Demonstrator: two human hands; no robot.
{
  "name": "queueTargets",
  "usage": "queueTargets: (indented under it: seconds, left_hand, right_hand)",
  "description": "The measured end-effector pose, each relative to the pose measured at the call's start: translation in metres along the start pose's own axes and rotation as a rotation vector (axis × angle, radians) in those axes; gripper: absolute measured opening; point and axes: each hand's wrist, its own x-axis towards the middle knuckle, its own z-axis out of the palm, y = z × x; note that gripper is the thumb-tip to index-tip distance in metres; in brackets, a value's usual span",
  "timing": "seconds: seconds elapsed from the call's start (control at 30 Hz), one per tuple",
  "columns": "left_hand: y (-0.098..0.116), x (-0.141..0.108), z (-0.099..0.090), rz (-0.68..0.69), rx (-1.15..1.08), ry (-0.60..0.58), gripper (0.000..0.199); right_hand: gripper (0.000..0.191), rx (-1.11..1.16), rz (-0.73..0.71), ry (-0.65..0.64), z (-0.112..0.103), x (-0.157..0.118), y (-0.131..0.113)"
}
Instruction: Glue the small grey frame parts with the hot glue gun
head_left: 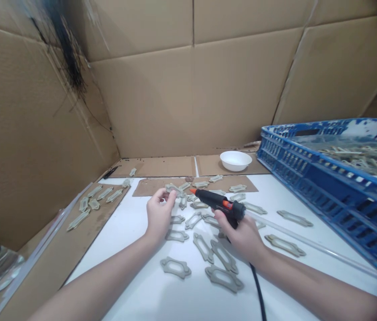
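Note:
My right hand (240,236) is shut around the grip of a black hot glue gun (220,201) with an orange trigger, its nozzle pointing left. A long translucent glue stick (312,243) runs from the gun's rear toward the lower right. Its black cord (258,287) drops past the table's front edge. My left hand (160,214) pinches a small grey-beige frame-shaped piece (173,189) at its fingertips, close to the gun's nozzle. Several similar openwork pieces, such as one (175,267) and another (224,278), lie scattered around both hands on the white table (134,276).
A blue plastic crate (329,187) of similar pieces stands at the right. A white bowl (235,160) sits on cardboard at the back. More pieces lie on a brown cardboard sheet (74,211) at the left. Cardboard walls (191,98) surround the table.

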Motion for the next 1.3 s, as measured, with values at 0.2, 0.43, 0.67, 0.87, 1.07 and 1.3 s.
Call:
queueTargets:
  seconds: [0.2, 0.43, 0.67, 0.87, 1.07, 1.3]
  left_hand:
    - [-0.004, 0.002, 0.001, -0.032, -0.072, -0.009, 0.022]
    - [-0.005, 0.004, 0.001, -0.064, -0.102, -0.006, 0.022]
    - [-0.009, 0.005, 0.001, -0.062, -0.115, -0.008, 0.023]
    - [-0.02, 0.017, -0.002, -0.054, 0.044, 0.032, 0.025]
    - [-0.04, 0.039, -0.016, -0.062, 0.19, 0.143, 0.018]
    - [-0.057, 0.064, -0.042, -0.071, 0.312, 0.199, 0.008]
  right_hand:
    - [0.044, 0.029, -0.059, 0.063, 0.0, 0.001, 0.0]
    - [0.043, 0.031, -0.074, 0.078, 0.001, 0.002, 0.001]
    - [0.046, 0.041, -0.033, 0.066, 0.002, 0.003, 0.002]
    - [0.042, 0.037, -0.067, 0.097, 0.0, 0.004, 0.002]
    - [0.042, 0.019, -0.088, 0.094, 0.001, 0.004, 0.003]
    - [0.043, 0.01, -0.089, 0.08, 0.002, 0.003, 0.006]
